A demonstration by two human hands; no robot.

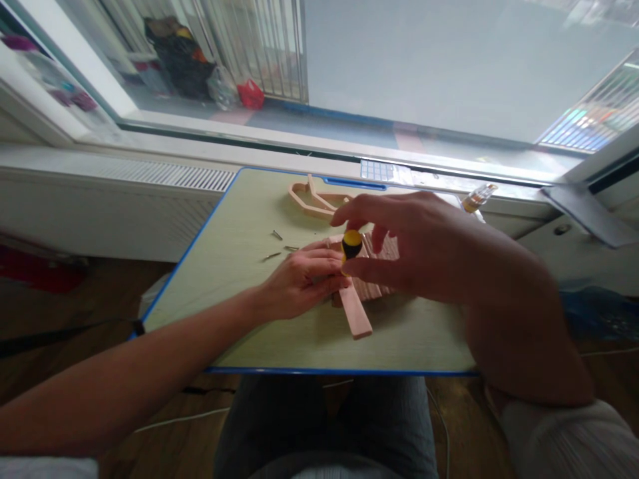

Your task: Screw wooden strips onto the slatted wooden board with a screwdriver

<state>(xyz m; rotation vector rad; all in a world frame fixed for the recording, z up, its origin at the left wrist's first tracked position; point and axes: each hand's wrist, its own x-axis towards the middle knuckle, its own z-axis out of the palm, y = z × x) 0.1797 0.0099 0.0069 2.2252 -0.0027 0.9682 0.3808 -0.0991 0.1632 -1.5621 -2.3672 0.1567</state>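
Pale tabletop (299, 349) (blue-edged) beneath screws (272, 256), wooden frame (313, 210), ribbed wooden piece (369, 289).

1. From here, the right hand (414, 243) is covering part of the ridged wooden piece (370, 289) and one end of the wooden frame (315, 211).
2. The left hand (294, 283) is hiding a stretch of the flat wooden bar (357, 314).
3. The yellow-and-black handle (352, 244) is losing its lower end among the fingers.
4. The loose screws (272, 256) are looking too small for me to read their heads.
5. Both sleeves (564, 439) are running out of sight.
6. Beyond the glass, a dark bundle (180, 63) is blurring.
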